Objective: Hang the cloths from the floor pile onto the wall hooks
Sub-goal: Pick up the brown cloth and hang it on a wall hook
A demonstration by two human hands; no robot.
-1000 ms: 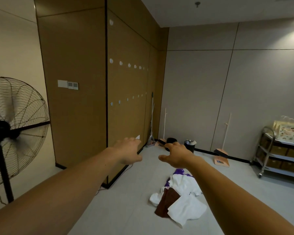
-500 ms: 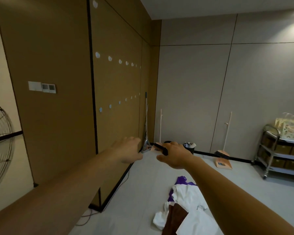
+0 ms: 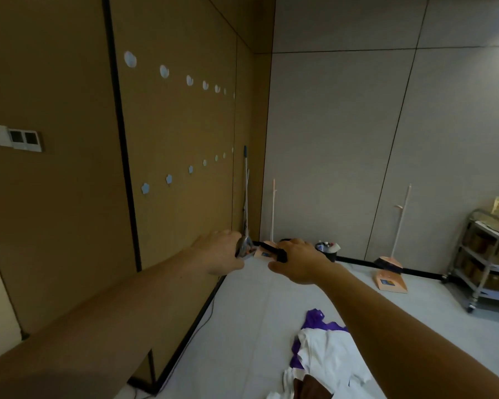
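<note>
Two-handed, reaching out toward 12 o'clock: holding left hand (image 3: 219, 253) and right hand (image 3: 297, 262) palm-down, near each other but apart, letting fingers droop loosely, gripping nothing visible. Not fully confirming, with fingertips hiding behind knuckles.

Seeing cloth pile (image 3: 323, 370) on the floor (image 3: 257, 312) at 5 o'clock, under the right forearm: white cloth (image 3: 326, 347) on top, purple cloth (image 3: 314, 316) poking out the far side, brown cloth (image 3: 311, 384) at the near edge. Seeing nothing hanging on upper hook row (image 3: 164, 71) at 11 o'clock or lower hook row (image 3: 169, 179) at 10 o'clock. Reading the task as barely starting.

Flagging likely failure modes:
- dragging up several cloths at once, given the overlapping in the pile
- losing a cloth off a hook, given small, flat-looking hooks; not resolving hook depth from here
- snagging a foot on cable (image 3: 211, 308) running beside the baseboard at 8 o'clock when stepping to the wall
- knocking mop (image 3: 246, 197) leaning in the corner at 12 o'clock if using the far hooks

Checking room: having open floor between pile and brown wall panel (image 3: 185, 133), bounding the left from 9 to 11 o'clock. Hitting grey wall (image 3: 343, 139) from 12 to 2 o'clock, with broom (image 3: 274, 211), bin (image 3: 327, 250) and dustpan (image 3: 389, 279) parked along it. Noting cart (image 3: 490, 254) at 3 o'clock, well apart from the pile.
</note>
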